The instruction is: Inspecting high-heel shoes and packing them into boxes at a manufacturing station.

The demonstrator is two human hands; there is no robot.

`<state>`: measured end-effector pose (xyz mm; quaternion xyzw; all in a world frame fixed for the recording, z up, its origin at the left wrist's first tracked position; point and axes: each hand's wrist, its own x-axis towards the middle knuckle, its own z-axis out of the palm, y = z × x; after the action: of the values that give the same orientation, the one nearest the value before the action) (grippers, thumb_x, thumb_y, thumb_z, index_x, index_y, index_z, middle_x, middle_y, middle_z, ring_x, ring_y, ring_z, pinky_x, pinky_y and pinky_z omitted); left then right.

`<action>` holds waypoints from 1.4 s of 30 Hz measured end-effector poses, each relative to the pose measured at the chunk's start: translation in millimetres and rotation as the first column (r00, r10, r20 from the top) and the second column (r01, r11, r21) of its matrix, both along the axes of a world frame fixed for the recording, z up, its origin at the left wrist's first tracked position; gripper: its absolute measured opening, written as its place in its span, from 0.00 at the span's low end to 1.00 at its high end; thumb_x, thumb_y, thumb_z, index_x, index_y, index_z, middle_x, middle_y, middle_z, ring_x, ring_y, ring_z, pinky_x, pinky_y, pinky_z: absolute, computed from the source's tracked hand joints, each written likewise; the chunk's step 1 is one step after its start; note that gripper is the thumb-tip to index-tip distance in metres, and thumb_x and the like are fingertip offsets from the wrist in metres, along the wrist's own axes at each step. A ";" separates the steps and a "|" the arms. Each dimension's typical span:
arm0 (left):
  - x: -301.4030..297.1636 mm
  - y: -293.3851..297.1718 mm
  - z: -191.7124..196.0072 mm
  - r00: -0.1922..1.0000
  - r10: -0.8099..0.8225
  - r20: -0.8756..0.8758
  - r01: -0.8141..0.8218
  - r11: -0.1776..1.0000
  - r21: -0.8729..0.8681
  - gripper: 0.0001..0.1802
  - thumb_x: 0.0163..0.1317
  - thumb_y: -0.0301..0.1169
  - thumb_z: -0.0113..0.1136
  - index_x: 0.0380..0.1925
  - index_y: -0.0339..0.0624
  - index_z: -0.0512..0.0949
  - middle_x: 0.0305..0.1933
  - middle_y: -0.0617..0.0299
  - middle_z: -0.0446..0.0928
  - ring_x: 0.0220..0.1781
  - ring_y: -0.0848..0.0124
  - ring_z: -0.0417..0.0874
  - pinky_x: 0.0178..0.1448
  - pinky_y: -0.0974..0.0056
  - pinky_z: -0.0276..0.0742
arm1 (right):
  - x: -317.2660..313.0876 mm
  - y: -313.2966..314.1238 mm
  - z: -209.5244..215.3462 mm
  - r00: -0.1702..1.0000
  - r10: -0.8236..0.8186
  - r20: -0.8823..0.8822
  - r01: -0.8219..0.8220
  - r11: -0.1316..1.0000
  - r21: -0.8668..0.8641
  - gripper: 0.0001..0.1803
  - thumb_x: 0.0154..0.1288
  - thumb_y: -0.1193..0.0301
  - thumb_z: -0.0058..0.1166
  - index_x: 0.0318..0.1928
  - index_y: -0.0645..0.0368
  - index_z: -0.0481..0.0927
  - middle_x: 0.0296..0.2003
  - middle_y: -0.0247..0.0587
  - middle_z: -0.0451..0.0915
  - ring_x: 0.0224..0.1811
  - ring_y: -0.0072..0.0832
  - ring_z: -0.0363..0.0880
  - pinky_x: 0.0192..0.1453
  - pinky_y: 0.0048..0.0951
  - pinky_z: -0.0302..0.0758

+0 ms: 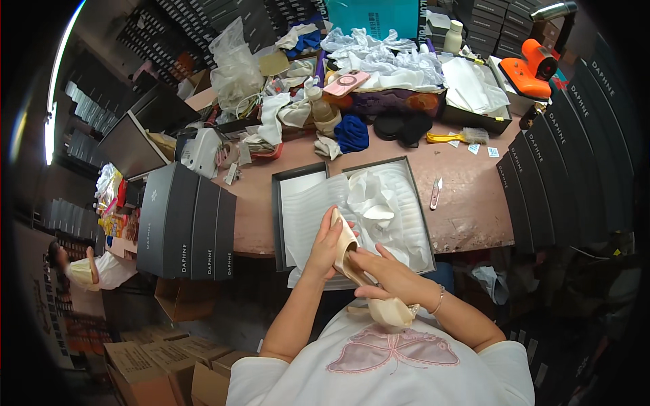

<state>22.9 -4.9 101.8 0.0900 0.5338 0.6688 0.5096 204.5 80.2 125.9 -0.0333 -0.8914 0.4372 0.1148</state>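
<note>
A cream shoe [344, 245] is tilted above the near side of an open shoe box, gripped along its side by my left hand [326, 245]. The fingers of my right hand [389, 274] are apart and reach to the shoe's opening; their tips are partly hidden in it. Just below my right wrist is a second cream piece [393, 313] with a glittery edge, perhaps the other shoe; my arm partly hides it. The dark shoe box [421, 203] has white tissue paper [315, 210] spread inside, with a crumpled wad [379, 206] on the right.
Stacked dark shoe boxes stand left [166, 216] and right [542, 183] of the table [474, 216]. Small pink thread snips [436, 193] lie right of the open box. Behind are a yellow-handled brush [457, 137], a blue cloth [351, 133], a pink phone [347, 82] and heaped white paper.
</note>
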 end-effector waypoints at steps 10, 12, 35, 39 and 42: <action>5.4 -10.8 -2.1 0.996 -0.038 -0.083 0.036 0.999 -0.018 0.29 0.78 0.37 0.44 0.75 0.53 0.51 0.52 0.54 0.74 0.49 0.65 0.81 0.50 0.59 0.83 | -11.6 -25.2 -22.8 0.999 -0.019 0.045 0.019 1.000 -0.008 0.38 0.70 0.46 0.49 0.68 0.62 0.63 0.64 0.61 0.67 0.70 0.52 0.62 0.77 0.59 0.41; 11.9 -6.5 -7.3 0.996 -0.059 -0.064 0.060 0.998 0.011 0.29 0.78 0.37 0.44 0.75 0.54 0.52 0.52 0.54 0.74 0.49 0.65 0.80 0.51 0.60 0.83 | -28.2 -24.0 -39.9 1.000 -0.027 -0.005 0.027 1.000 -0.006 0.40 0.72 0.45 0.46 0.67 0.69 0.62 0.63 0.67 0.67 0.71 0.55 0.59 0.77 0.60 0.40; 27.9 -50.8 1.0 0.961 0.142 0.238 -0.155 0.987 0.035 0.43 0.72 0.67 0.29 0.64 0.40 0.66 0.56 0.51 0.76 0.58 0.53 0.80 0.55 0.47 0.82 | -25.4 47.9 13.1 0.893 -0.414 -0.176 0.441 0.883 0.161 0.22 0.62 0.68 0.63 0.57 0.59 0.79 0.47 0.48 0.81 0.50 0.46 0.80 0.53 0.37 0.77; 27.2 -37.7 -5.6 0.940 0.092 0.329 -0.120 0.991 0.066 0.41 0.72 0.66 0.28 0.66 0.43 0.65 0.60 0.52 0.73 0.61 0.48 0.78 0.57 0.43 0.82 | -36.8 86.9 -55.8 0.910 -0.414 -0.003 0.397 0.870 0.293 0.13 0.61 0.71 0.63 0.46 0.61 0.84 0.38 0.47 0.82 0.41 0.42 0.82 0.47 0.34 0.79; 33.9 -36.2 -5.9 0.902 0.151 0.405 -0.195 0.979 0.067 0.41 0.73 0.66 0.28 0.68 0.45 0.63 0.63 0.53 0.70 0.64 0.47 0.75 0.60 0.38 0.78 | -30.1 88.0 -41.9 0.886 -0.449 0.114 0.462 0.842 -0.280 0.09 0.61 0.73 0.62 0.42 0.61 0.86 0.35 0.45 0.82 0.38 0.39 0.82 0.43 0.32 0.79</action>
<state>56.8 -41.1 95.9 -0.0688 0.3886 0.7430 0.5406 174.5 168.2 84.0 -0.2705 -0.7837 0.5261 0.1894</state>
